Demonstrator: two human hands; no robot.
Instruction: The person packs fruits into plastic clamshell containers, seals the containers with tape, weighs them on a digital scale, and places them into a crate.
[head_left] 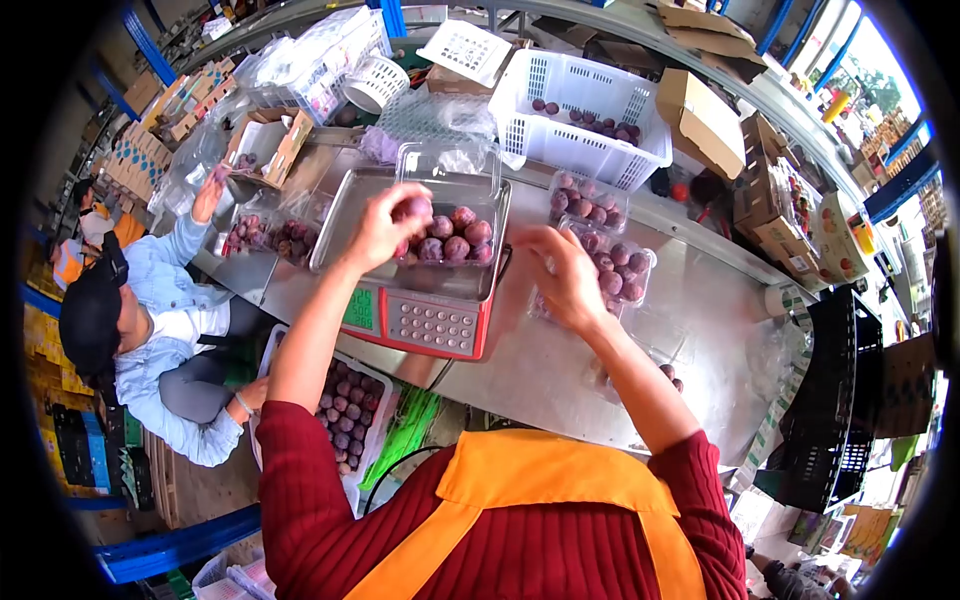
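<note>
My left hand [378, 232] is closed on a plum [412, 208] above a clear plastic clamshell [447, 160] with its lid raised. Several dark red plums [455, 248] fill that clamshell, which rests on the metal pan of a red digital scale [432, 325]. The scale's green display is lit, but its digits are hard to read. To the right, my right hand [562, 275] has its fingers apart and slightly curled, with no fruit visible in it. It is beside a filled clamshell of plums [625, 268]. Another filled clamshell [588, 203] stands just behind.
A white crate [585, 95] holding some plums stands at the back. At left, a co-worker in a light blue shirt [165, 345] sits by a crate of plums [348, 410]. Black crates [835, 400] stand at the right end of the metal table [700, 330].
</note>
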